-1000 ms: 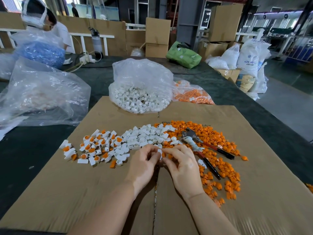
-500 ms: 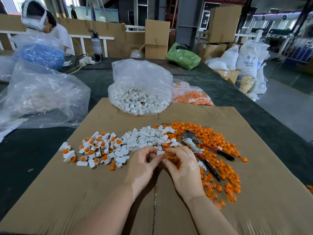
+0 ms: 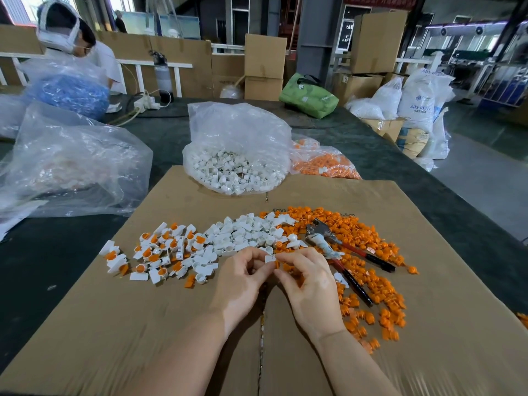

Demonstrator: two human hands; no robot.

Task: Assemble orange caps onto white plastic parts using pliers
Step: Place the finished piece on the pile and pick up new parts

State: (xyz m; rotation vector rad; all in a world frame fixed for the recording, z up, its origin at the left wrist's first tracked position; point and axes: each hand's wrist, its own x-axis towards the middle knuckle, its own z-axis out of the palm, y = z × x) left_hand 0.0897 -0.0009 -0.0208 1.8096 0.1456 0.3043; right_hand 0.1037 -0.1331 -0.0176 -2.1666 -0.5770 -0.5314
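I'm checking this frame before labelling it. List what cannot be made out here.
Head view, the only one:
- White part and orange cap: whether seated, hidden by the fingers of the left hand and right hand.
- Pliers: jaw state, too small.
- Left plastic bag: contents blurred by film.

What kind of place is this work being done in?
Probably a small factory or assembly workshop: bulk bags of white parts, stacked cardboard boxes, and resin sacks beside the table.

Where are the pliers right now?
The pliers lie unheld on the cardboard sheet, atop the orange caps, just right of the right hand.
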